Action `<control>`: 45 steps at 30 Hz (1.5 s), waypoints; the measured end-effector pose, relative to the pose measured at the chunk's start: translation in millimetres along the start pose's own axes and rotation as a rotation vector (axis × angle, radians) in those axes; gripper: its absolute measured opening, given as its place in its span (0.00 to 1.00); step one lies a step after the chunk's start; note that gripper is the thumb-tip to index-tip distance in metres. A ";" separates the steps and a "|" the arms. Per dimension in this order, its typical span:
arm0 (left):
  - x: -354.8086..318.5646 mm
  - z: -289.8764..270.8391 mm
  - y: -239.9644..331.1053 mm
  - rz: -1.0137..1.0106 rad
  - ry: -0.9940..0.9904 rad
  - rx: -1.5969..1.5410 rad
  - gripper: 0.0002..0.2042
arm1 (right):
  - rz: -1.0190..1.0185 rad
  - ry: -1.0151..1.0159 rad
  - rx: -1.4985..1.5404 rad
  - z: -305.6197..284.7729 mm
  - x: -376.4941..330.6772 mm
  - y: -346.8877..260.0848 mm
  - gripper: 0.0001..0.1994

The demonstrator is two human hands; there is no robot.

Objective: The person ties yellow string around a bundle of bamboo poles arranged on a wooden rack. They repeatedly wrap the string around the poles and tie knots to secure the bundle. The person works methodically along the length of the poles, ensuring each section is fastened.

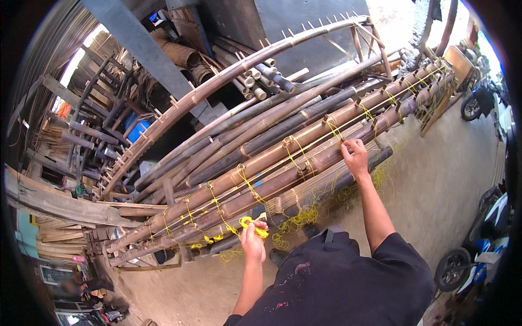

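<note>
Yellow cord (pixel 251 223) is bunched in the left hand (pixel 253 240), whose fingers are closed around a small coil of it. From that hand the cord runs up and away along the bamboo poles (pixel 283 157), knotted around them at intervals. The right hand (pixel 355 156) is stretched out farther along the same poles, fingertips pinched on the cord where it crosses a pole. Loose yellow strands (pixel 296 220) hang in a tangle between the two hands, below the poles. Beyond the right hand stands a motorbike (pixel 481 100).
</note>
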State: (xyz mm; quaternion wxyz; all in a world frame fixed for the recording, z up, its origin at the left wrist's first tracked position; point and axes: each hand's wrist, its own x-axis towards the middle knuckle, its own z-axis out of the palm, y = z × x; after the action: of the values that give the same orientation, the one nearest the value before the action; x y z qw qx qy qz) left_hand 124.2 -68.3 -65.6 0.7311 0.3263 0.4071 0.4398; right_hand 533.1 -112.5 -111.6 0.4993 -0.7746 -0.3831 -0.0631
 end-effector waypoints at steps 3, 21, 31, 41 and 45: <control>0.7 -1.0 3.0 0.012 -0.007 -0.011 0.09 | -0.012 -0.032 0.035 -2.7 11.5 -0.8 0.06; -12.2 -12.2 14.7 -0.003 0.019 0.013 0.10 | 0.195 -0.095 0.183 1.4 39.0 33.6 0.08; -3.8 -16.7 -20.5 -0.064 -0.072 0.121 0.13 | 0.278 -0.623 0.595 54.2 -68.0 -151.2 0.06; -19.9 -37.5 5.7 0.148 0.065 -0.341 0.09 | 0.051 -1.025 0.487 96.9 -149.8 -227.6 0.06; -27.4 -43.0 3.8 0.078 0.103 -0.037 0.11 | 0.142 -1.125 0.592 104.5 -155.8 -234.4 0.07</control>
State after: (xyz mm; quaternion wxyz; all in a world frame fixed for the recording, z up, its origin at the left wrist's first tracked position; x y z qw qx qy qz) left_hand 77.1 -86.5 -73.6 0.6971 0.3053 0.4231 0.4918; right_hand 240.6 -60.6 -68.0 0.4177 -0.5422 -0.5356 0.4947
